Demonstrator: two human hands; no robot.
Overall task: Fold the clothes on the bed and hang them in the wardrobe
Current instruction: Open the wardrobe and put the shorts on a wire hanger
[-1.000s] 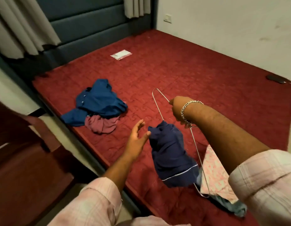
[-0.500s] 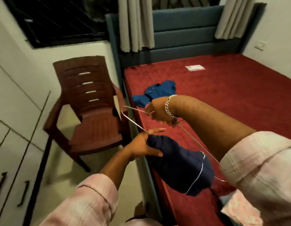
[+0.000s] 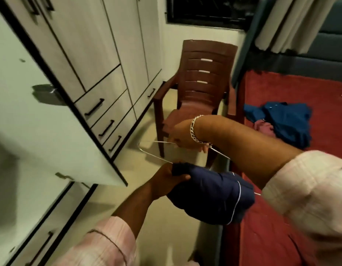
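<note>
- Right hand (image 3: 182, 138) gripped the top wire of a metal hanger (image 3: 154, 153), fingers curled round it; chain bracelet (image 3: 194, 129) on that wrist.
- Left hand (image 3: 167, 178) held the near end of a folded navy garment (image 3: 210, 196), thumb on top, fingers curled under the cloth.
- Navy garment was draped over the hanger's lower bar, white piping along its edge, hanging in the air over the floor just beside the bed's (image 3: 292, 189) left edge.
- Hanger was tilted nearly flat, its bent corner pointing toward the wardrobe (image 3: 93, 60).
- A wardrobe door (image 3: 41, 120) stood open at the left, its lower corner near the left hand, not touching.
- Wardrobe drawers with dark bar handles (image 3: 94, 109) were shut.
- Brown plastic chair (image 3: 200, 89) stood between wardrobe and bed, behind the hands.
- Blue clothes (image 3: 287, 121) with a pinkish piece (image 3: 264, 128) lay bunched near the bed's left edge, well apart from the hands.
- Both sleeves were pale pink check.
</note>
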